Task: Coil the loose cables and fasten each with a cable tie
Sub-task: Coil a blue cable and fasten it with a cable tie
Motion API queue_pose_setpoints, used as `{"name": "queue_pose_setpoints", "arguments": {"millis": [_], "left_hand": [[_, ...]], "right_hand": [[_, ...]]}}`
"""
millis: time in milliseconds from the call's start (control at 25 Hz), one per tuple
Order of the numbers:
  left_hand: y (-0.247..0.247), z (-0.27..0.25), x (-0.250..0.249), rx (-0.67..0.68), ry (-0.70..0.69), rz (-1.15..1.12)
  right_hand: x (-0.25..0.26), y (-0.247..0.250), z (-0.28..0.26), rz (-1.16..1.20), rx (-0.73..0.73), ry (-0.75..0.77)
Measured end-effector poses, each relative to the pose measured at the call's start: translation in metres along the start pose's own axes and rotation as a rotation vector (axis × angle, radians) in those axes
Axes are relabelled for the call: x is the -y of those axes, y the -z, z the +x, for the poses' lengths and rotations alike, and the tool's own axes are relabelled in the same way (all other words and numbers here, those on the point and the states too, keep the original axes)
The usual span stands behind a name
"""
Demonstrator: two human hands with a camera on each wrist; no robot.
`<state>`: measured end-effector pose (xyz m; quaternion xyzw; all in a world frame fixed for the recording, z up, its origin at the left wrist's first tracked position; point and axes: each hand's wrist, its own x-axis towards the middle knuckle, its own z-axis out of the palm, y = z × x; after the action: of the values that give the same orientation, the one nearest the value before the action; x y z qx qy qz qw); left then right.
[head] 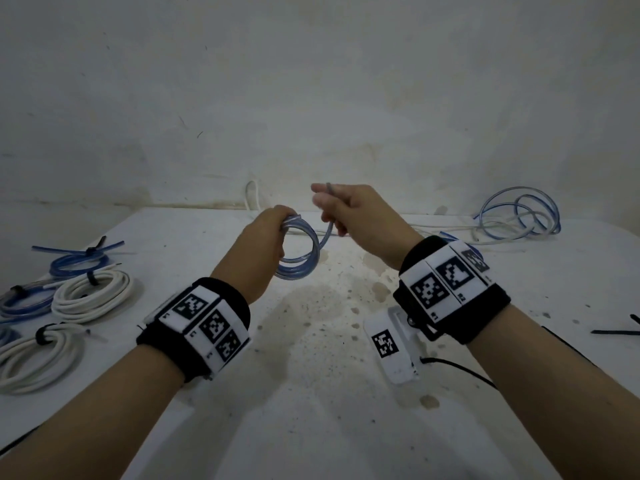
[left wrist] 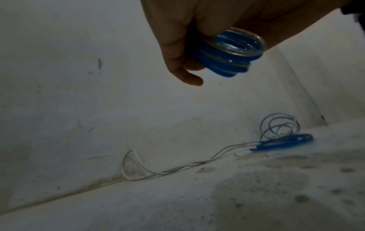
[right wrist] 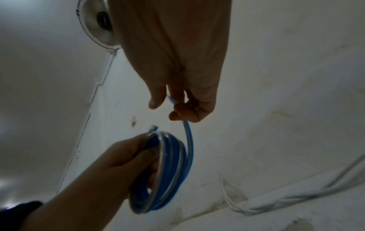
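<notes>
blue cable (head: 300, 251) coil gripped in left hand (head: 265, 237), tail pinched by right hand (head: 360, 216), tied coils (head: 91, 296) left, loose cables (head: 519, 213) far right

A rough white plastered wall (head: 311, 98), scuffed and stained yellowish low down, fills the head view from 9 through 12 to 3 o'clock. Below it, from 6 o'clock outward, lies a white work surface (head: 311, 410) speckled with dark spots and brown stains. In the right-wrist view, a round white wire-guarded fan (right wrist: 98, 26) shows at 11 o'clock. The light is dim and even.
</notes>
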<state>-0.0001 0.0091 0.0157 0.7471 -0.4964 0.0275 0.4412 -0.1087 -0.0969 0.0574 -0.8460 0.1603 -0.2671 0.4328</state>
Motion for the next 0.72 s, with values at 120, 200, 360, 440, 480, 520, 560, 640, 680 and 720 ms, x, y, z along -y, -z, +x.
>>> {"name": "queue_pose_setpoints", "arguments": {"millis": [120, 200, 360, 440, 480, 520, 560, 640, 680, 720], "left_hand": [[-0.004, 0.003, 0.005, -0.061, 0.033, 0.034], [-0.006, 0.003, 0.007, -0.12, 0.069, -0.028], [-0.008, 0.002, 0.004, -0.141, 0.021, -0.076], [-0.009, 0.001, 0.005, -0.1, -0.024, -0.019], [-0.008, 0.0, 0.008, -0.085, -0.033, -0.012], [-0.007, -0.001, 0.012, -0.079, -0.023, -0.03], [-0.005, -0.002, 0.015, -0.083, 0.001, -0.068], [-0.001, -0.004, 0.02, -0.107, 0.051, -0.137], [0.0, -0.004, 0.022, -0.115, 0.057, -0.146], [0.0, -0.005, 0.022, -0.114, 0.054, -0.149]], "right_hand": [[0.007, -0.013, -0.004, -0.352, 0.156, 0.062], [0.002, -0.022, -0.005, -0.5, 0.14, 0.04], [-0.006, -0.037, -0.005, -0.58, 0.114, -0.043], [-0.007, -0.038, -0.003, -0.579, 0.11, -0.057], [-0.007, -0.038, -0.003, -0.579, 0.137, -0.056], [-0.008, -0.036, -0.003, -0.525, 0.169, -0.045], [-0.009, -0.033, -0.004, -0.403, 0.192, -0.027], [-0.009, -0.024, -0.007, 0.001, 0.17, -0.057], [-0.009, -0.02, -0.008, 0.18, 0.129, -0.082], [-0.009, -0.016, -0.008, 0.263, 0.085, -0.089]]}}
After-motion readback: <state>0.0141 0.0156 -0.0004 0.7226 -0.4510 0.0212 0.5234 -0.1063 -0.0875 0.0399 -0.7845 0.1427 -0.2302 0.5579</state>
